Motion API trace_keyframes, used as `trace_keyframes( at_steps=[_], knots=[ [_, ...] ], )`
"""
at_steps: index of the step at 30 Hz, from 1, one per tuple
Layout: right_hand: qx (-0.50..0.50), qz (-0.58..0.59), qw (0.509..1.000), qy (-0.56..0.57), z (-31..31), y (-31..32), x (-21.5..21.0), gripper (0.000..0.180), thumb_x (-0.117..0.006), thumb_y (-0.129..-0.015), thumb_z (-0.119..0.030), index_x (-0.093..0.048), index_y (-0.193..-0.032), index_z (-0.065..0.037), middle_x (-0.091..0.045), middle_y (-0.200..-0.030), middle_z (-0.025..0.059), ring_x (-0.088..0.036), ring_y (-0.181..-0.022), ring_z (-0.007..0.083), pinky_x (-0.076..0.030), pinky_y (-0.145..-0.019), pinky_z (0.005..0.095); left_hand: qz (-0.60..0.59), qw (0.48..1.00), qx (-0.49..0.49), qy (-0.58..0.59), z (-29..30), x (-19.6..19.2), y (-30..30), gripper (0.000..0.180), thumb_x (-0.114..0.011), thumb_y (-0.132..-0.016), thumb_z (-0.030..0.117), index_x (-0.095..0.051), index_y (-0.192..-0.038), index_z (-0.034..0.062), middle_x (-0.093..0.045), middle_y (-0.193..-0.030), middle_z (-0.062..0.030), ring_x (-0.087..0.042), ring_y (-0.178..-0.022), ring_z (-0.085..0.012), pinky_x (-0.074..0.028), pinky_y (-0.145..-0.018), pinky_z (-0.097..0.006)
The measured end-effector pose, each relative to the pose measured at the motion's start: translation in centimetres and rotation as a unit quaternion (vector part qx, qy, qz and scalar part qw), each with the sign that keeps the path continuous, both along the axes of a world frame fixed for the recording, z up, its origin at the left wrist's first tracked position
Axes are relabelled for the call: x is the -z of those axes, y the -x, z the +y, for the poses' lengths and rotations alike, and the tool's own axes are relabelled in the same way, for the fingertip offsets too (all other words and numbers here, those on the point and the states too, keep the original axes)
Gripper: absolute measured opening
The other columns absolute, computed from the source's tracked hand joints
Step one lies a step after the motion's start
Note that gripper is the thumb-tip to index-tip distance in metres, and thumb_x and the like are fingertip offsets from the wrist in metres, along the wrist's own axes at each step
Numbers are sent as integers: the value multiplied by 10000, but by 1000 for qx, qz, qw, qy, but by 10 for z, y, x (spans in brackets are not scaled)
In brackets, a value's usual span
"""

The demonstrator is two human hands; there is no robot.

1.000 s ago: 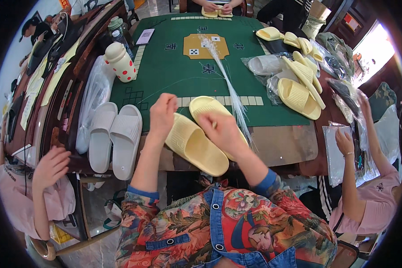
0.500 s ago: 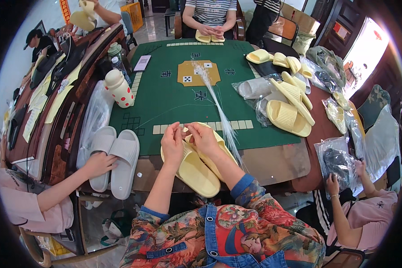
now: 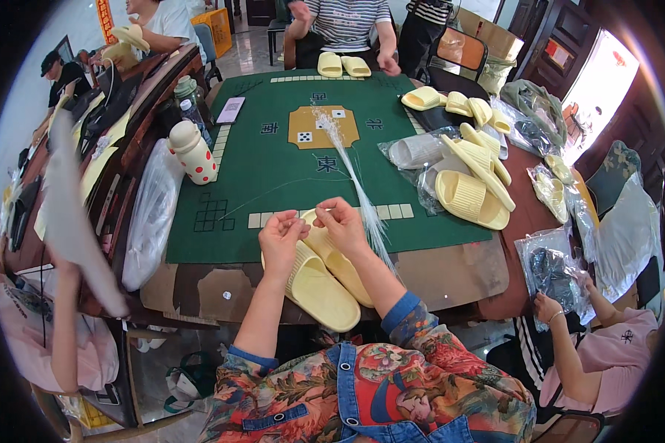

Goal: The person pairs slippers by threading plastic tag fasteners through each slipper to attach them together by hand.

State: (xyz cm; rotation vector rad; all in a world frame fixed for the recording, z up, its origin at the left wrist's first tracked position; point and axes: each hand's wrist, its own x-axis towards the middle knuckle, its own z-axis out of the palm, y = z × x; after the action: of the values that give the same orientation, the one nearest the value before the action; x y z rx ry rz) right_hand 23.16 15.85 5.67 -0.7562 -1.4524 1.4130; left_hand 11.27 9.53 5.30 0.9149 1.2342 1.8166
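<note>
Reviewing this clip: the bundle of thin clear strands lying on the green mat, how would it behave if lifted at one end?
The bundle of clear strands looks floppy: its strands are hair-thin and fan out loosely. It is probably very light, and likely to shed or scatter, since nothing visibly binds it. The right hand rests beside its near end, over the pale yellow slippers.

A pair of pale yellow foam slippers (image 3: 325, 277) lies on the near edge of the green felt-topped bench (image 3: 273, 177); a bundle of thin clear plastic strands (image 3: 355, 181) lies behind them, and a white spotted bottle (image 3: 193, 153) stands to the left.

Bright daylight, window glare right, fisheye-warped edges.
</note>
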Motion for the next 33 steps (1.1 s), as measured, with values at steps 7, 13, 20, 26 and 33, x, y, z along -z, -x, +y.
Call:
trace_keyframes(
  at_steps=[7, 13, 20, 26, 33],
  knots=[
    [12, -35, 998, -57, -1, 6, 12, 148, -588, -837, -137, -627, -945, -45, -580, -684, -15, -496, -587, 41, -411, -541, 189, 85, 995, 21, 50, -3, 2, 0, 302, -536, -843, 82, -510, -1133, -2, -648, -804, -95, -628, -656, -150, -490, -563, -242],
    [-5, -101, 983, -153, -10, 8, 8, 109, -609, -791, -110, -647, -867, -42, -598, -643, 25, -511, -543, 61, -406, -500, 204, 432, 897, -68, 67, -4, 6, 2, 385, -569, -768, 53, -453, -1135, 49, -626, -721, -155, -615, -666, -295, -468, -593, -365],
    [8, -66, 992, -109, -8, 7, 5, 125, -621, -762, -120, -643, -833, -20, -614, -658, 66, -557, -562, 93, -429, -506, 238, 406, 909, -50, 83, -7, -6, 1, 495, -590, -749, 48, -357, -1185, 12, -631, -702, -122, -604, -668, -318, -457, -610, -401],
    [14, -148, 961, -234, -11, 3, 5, 122, -584, -769, -102, -644, -836, -20, -617, -699, 111, -573, -565, 178, -440, -516, 275, 559, 818, -123, 54, -8, -5, 7, 406, -625, -731, 83, -448, -1095, 61, -618, -685, -41, -593, -675, -246, -428, -674, -356],
    [12, -201, 932, -301, -13, 3, 4, 127, -587, -770, -118, -637, -846, -28, -612, -701, 112, -579, -581, 214, -450, -539, 302, 584, 801, -108, 76, -6, -4, 11, 436, -635, -710, 74, -448, -1104, 47, -602, -671, -69, -592, -674, -258, -457, -638, -372]
  ],
)
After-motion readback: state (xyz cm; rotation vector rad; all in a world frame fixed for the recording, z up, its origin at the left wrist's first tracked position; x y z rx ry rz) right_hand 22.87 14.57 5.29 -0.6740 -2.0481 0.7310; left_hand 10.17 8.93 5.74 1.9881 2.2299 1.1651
